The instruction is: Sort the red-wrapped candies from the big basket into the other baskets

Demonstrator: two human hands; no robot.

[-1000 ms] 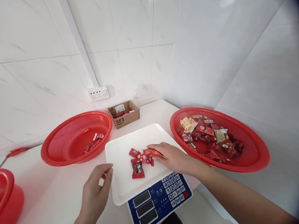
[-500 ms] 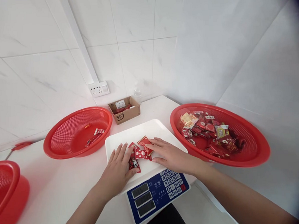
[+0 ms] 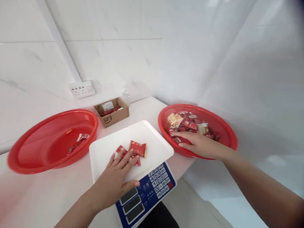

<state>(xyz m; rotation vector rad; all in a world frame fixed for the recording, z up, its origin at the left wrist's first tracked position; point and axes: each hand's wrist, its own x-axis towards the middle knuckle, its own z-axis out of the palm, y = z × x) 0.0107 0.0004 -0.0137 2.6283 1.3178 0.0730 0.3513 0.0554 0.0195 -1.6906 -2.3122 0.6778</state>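
My left hand [image 3: 114, 177] lies over the white tray [image 3: 153, 137] of a digital scale, fingers spread and resting on small red candy packets. One shiny red packet [image 3: 139, 148] with gold edges sticks out past my fingertips; a red-and-white one [image 3: 134, 158] is partly covered by them. To the right, my right hand [image 3: 200, 143] reaches over the near rim of a red plastic basket [image 3: 231, 133], fingers stretched out and thumb apart. Its fingertips touch or hover just above the mixed packets [image 3: 189, 124] inside; exact contact is unclear.
The scale's blue keypad panel [image 3: 148, 196] faces me, its displays partly behind my left hand. Another red basket [image 3: 51, 146] with several packets stands left. A small cardboard box [image 3: 116, 117] sits at the back, below a wall socket [image 3: 81, 89]. The table's right edge adjoins the right basket.
My right hand has left the tray and moved right into the basket of packets. The left hand remains over the tray packets. The view has shifted to the right.
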